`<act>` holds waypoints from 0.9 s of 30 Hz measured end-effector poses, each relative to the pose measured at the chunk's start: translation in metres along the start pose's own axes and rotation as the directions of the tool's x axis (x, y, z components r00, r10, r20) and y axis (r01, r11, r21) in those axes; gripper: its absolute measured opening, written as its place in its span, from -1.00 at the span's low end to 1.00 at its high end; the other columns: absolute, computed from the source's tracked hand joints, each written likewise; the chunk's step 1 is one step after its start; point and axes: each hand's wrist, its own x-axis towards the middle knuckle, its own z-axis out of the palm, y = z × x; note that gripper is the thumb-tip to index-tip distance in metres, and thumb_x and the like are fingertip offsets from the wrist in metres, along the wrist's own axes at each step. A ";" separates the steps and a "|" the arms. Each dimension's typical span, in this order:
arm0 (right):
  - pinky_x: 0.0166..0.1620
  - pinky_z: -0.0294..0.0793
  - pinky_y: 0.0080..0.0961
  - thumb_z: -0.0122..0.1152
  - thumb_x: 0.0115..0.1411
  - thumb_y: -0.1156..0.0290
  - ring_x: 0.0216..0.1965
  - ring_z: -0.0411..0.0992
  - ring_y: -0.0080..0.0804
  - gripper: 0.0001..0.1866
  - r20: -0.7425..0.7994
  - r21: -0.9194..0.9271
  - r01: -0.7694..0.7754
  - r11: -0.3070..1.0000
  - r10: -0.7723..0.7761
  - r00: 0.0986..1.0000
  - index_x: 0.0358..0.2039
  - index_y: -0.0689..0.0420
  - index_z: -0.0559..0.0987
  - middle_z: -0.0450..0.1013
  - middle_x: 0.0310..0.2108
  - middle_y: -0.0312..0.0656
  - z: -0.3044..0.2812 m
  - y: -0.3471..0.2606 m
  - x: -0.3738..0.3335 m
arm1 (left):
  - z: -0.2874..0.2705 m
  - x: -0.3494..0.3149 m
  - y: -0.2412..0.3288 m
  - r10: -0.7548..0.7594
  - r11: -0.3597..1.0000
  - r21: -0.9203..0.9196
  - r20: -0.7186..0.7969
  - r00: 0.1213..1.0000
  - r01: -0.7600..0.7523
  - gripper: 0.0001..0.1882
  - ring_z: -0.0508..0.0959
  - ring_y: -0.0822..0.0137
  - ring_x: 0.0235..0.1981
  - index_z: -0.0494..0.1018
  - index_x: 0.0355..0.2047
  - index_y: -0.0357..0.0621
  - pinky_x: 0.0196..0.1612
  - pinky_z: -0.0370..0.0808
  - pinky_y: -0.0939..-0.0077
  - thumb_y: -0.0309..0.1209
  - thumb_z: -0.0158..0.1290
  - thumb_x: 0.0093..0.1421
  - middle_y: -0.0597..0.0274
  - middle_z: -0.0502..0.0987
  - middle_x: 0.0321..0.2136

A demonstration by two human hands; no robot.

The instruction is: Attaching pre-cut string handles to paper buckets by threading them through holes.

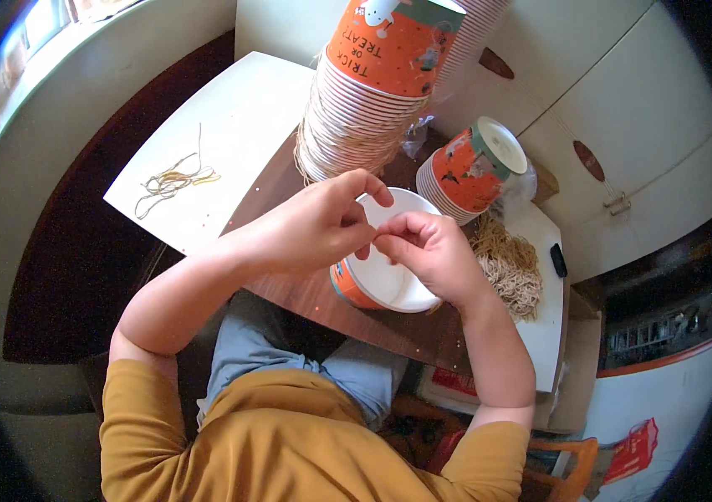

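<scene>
A loose tangle of pale rubber bands (173,181) was seen on a white sheet (230,134) at the left of the bench (322,305). Behind stood a tall stack of orange-printed paper cups (368,92). At the centre, the left hand (318,226) and right hand (427,251) were pinched together over an upturned orange cup (385,280); what was pinched could not be told. Further right lay a shorter tipped stack (473,167) and a heap of beige bands (510,263).

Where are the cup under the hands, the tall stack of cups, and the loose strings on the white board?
cup (389,280), head view, on its white inside.
tall stack of cups (356,117), head view, on the stacked rims.
loose strings (170,181), head view, on the tangled middle.
</scene>
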 end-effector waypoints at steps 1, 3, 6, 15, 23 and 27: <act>-0.39 0.41 -0.67 0.22 0.17 0.41 -0.51 0.36 -0.71 -0.80 -0.004 0.002 -0.002 1.000 0.002 1.000 -0.23 0.23 0.56 0.52 -0.47 -0.33 -0.001 -0.001 0.003 | -0.001 0.004 -0.002 -0.005 1.000 0.019 -0.013 1.000 0.005 -0.65 0.52 0.49 -0.45 0.22 -0.02 -0.26 -0.37 0.43 0.60 -0.60 -0.05 0.18 0.25 0.48 -0.54; -0.37 0.42 -0.66 0.19 0.19 0.42 -0.46 0.39 -0.67 -0.81 0.116 0.236 -0.083 0.968 0.057 0.992 -0.22 0.24 0.54 0.52 -0.40 -0.30 -0.002 -0.004 0.011 | -0.002 0.009 -0.007 -0.013 0.999 0.039 -0.023 1.000 0.013 -0.65 0.52 0.49 -0.46 0.22 -0.02 -0.26 -0.37 0.43 0.60 -0.60 -0.05 0.17 0.26 0.48 -0.54; -0.33 0.43 -0.67 0.17 0.20 0.44 -0.42 0.40 -0.67 -0.85 0.150 0.213 -0.090 0.973 0.059 0.987 -0.25 0.22 0.53 0.51 -0.36 -0.31 -0.005 -0.001 0.015 | -0.005 0.012 -0.011 -0.035 0.999 -0.011 -0.019 0.999 0.035 -0.64 0.51 0.50 -0.47 0.22 -0.01 -0.25 -0.37 0.43 0.59 -0.60 -0.07 0.17 0.27 0.48 -0.55; -0.34 0.38 -0.69 0.21 0.14 0.45 -0.46 0.38 -0.71 -0.90 -0.073 0.015 -0.095 0.995 0.095 0.993 -0.42 0.21 0.57 0.50 -0.48 -0.37 -0.003 0.015 0.029 | -0.018 0.024 -0.031 0.042 0.979 0.205 -0.259 0.965 0.012 -0.57 0.44 0.55 -0.48 0.26 0.06 -0.26 -0.40 0.39 0.63 -0.62 -0.08 0.14 0.29 0.45 -0.55; -0.42 0.43 -0.54 0.22 0.04 0.41 -0.56 0.43 -0.59 -0.87 -0.286 -0.226 -0.119 0.967 0.051 0.957 -0.49 0.21 0.61 0.52 -0.61 -0.24 -0.003 0.047 0.050 | -0.020 0.047 -0.084 -0.021 0.983 0.169 -0.281 0.959 0.071 -0.77 0.56 0.41 -0.39 0.51 -0.19 -0.33 -0.27 0.50 0.49 -0.50 0.01 0.17 0.08 0.59 -0.42; -0.40 0.44 -0.52 0.21 0.03 0.40 -0.55 0.47 -0.53 -0.86 -0.294 -0.199 -0.142 0.970 0.079 0.953 -0.48 0.22 0.62 0.54 -0.58 -0.19 0.000 0.048 0.055 | -0.019 0.049 -0.084 0.019 0.990 0.144 -0.207 0.978 0.011 -0.79 0.55 0.43 -0.40 0.53 -0.22 -0.33 -0.28 0.50 0.50 -0.50 0.02 0.16 0.11 0.59 -0.45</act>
